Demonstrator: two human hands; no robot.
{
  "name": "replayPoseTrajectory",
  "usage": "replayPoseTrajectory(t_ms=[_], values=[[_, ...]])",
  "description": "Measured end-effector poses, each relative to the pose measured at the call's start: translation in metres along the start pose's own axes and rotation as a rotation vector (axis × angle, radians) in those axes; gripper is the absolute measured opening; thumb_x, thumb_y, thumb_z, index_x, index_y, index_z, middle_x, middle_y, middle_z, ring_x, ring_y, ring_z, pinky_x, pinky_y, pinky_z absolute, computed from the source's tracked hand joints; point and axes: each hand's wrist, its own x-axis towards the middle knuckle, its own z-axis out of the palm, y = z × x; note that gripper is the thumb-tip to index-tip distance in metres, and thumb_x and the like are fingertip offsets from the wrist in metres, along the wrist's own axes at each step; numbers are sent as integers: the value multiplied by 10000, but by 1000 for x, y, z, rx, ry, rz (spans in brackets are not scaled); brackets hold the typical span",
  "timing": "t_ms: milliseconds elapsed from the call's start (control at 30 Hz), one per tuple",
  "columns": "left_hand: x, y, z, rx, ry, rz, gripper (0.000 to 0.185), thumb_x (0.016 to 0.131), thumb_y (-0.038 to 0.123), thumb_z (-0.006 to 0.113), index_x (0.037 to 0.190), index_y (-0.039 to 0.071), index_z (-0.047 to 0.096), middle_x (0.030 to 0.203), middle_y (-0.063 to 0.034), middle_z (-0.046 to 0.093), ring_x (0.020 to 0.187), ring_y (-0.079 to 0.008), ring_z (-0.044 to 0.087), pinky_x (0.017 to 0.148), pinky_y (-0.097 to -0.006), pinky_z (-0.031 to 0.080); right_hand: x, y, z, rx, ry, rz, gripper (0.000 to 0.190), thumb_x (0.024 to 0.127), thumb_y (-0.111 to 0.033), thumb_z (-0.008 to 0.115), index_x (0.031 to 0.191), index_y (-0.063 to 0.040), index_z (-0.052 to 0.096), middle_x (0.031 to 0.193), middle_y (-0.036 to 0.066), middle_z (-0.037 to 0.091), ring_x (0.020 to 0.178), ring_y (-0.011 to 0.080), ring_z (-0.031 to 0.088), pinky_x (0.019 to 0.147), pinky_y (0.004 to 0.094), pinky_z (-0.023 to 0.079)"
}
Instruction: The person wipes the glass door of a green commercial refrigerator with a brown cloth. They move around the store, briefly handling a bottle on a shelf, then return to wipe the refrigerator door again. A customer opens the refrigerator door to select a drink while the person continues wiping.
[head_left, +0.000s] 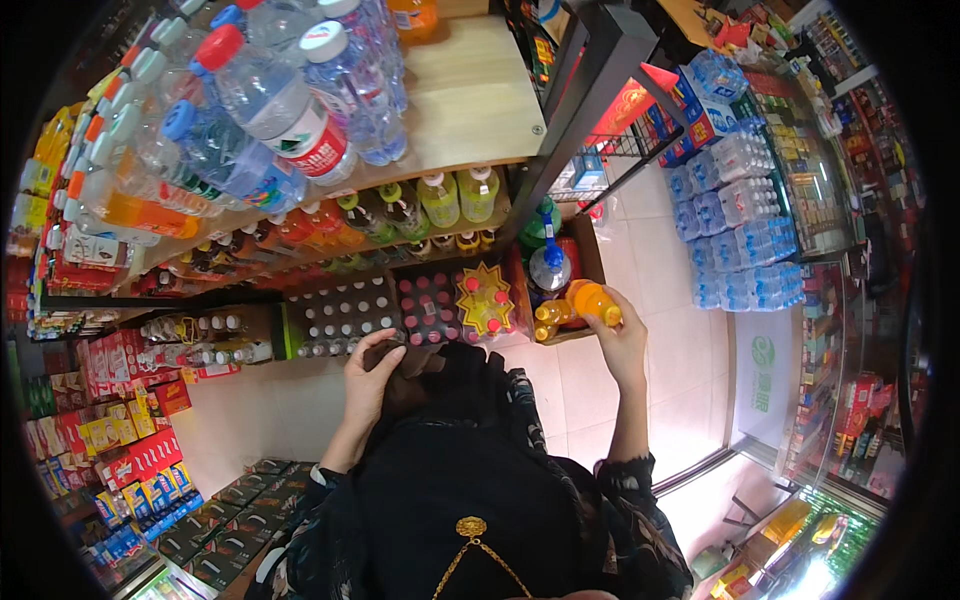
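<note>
My right hand (621, 341) grips an orange drink bottle (592, 300) by its yellow-capped end. It is above the right end of a cardboard carton (574, 337). Inside the carton, smaller yellow-capped bottles (551, 315) lie on their sides, beside a large clear bottle (551, 266) with a blue handle and a green bottle (536, 229). On the other side, my left hand (369, 379) is raised in front of dark cloth, thumb and fingers apart, with nothing seen between them. Close beyond it are a shrink-wrapped case of white-capped bottles (337, 315) and one of pink-capped bottles (429, 307).
Wooden shelves (465, 97) with many drink bottles rise ahead, ending at a black metal post (570, 112). Packs of bottled water (735, 225) are stacked to the right by a glass counter (802, 165). Dark cartons (240, 510) stand at lower left on the tiled floor (225, 420).
</note>
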Motion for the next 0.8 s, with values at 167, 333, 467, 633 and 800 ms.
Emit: replayPoseTrajectory(t_ms=[167,333,467,633,800], values=[[-8,-8,-2,34,49,-32,295,892,21,679,1181,36,619,1084,-14,629,1018,-103,578,920,-251,454,31,107,16,-125,61,97,479,793,-19,727,1253,-29,593,1230,192,623,1132,318,606,978,376,480],[-12,-5,5,71,60,-19,290,902,29,672,1186,28,612,1092,-16,627,1026,-103,576,924,-252,452,46,164,51,-286,-82,42,597,784,-20,698,1350,-65,515,1367,218,513,1222,390,525,1031,412,445],[-17,-3,7,58,67,-19,282,912,38,666,1188,27,610,1100,-19,628,1033,-101,573,926,-253,451,41,222,86,-473,-215,103,698,809,-98,701,1440,-86,405,1499,285,314,1292,436,452,1073,430,406],[-14,-7,8,23,101,-8,282,915,48,666,1191,37,612,1102,-13,627,1035,-95,569,918,-250,449,40,189,83,-468,-242,116,688,822,-144,688,1436,-57,388,1444,280,392,1233,444,499,1021,451,444],[-10,-4,8,-8,107,18,281,911,58,672,1187,39,620,1112,-19,630,1042,-106,575,930,-257,449,32,103,72,-111,-436,78,155,905,-69,590,986,35,671,743,126,699,720,209,702,666,317,560]])
